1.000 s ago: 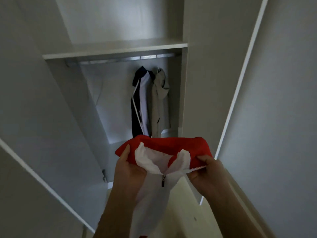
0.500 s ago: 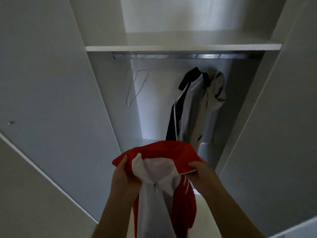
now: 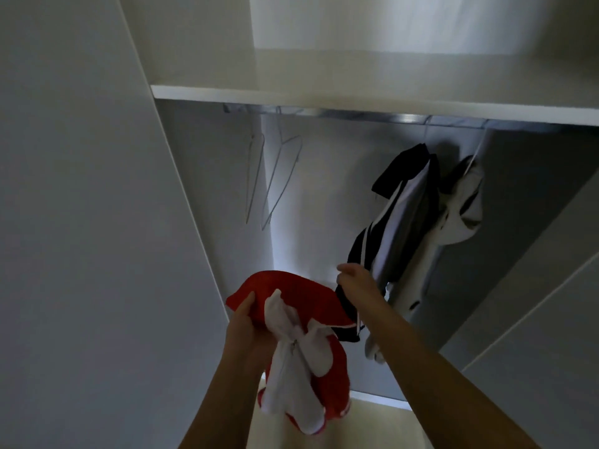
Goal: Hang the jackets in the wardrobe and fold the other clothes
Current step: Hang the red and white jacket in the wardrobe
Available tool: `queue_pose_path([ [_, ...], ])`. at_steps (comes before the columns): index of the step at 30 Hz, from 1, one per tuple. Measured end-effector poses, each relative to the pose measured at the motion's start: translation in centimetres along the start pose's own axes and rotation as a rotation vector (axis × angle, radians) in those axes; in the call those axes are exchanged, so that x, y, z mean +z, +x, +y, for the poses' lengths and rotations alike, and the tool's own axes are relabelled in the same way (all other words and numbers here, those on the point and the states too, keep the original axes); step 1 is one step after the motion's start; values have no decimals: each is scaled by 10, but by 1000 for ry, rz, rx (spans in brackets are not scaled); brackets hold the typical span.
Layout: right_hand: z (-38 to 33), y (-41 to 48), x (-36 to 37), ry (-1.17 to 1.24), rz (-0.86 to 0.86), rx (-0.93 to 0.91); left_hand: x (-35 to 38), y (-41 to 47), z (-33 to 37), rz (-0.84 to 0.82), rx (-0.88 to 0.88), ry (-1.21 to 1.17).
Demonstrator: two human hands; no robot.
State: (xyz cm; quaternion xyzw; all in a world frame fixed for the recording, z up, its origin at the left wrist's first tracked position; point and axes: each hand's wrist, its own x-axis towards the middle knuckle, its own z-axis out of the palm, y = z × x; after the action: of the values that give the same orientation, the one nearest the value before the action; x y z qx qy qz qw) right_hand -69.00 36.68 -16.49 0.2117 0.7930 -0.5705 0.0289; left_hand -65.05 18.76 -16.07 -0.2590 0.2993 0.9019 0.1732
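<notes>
A red and white zip jacket (image 3: pixel 293 294) hangs bunched from my left hand (image 3: pixel 248 330), which grips it at the collar. My right hand (image 3: pixel 356 281) is off the jacket and raised into the wardrobe, fingers loosely curled and holding nothing, just in front of the lower sleeve of a black and white jacket (image 3: pixel 402 205). That jacket hangs from the metal rail (image 3: pixel 356 114), with a pale jacket (image 3: pixel 465 205) to its right. Two bare wire hangers (image 3: pixel 278 176) hang at the rail's left end.
A white shelf (image 3: pixel 324 96) runs just above the rail. The wardrobe's left side panel (image 3: pixel 97 222) and the open right door (image 3: pixel 534 319) frame the opening. A pale floor strip (image 3: pixel 372 426) shows below.
My right hand has let go of the red jacket's collar and moved up and forward toward the hanging clothes. The jacket now droops from my left hand alone. The view has moved closer in.
</notes>
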Motion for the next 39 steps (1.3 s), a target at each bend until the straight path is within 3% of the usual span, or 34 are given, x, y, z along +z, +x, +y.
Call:
queue_pose_path([
  [3,-26,50,27,-19,-35,-61,7,36,28,6,-38,-6],
  [11,-105,144,91,431,-135,92,13,94,84,3,26,-21],
  [22,-151,200,145,498,-139,124,10,130,122,20,64,-46],
  [27,-143,203,136,469,8,11,9,137,118,30,58,-27],
  [39,-115,165,50,441,69,-65,43,139,92,-5,13,142],
])
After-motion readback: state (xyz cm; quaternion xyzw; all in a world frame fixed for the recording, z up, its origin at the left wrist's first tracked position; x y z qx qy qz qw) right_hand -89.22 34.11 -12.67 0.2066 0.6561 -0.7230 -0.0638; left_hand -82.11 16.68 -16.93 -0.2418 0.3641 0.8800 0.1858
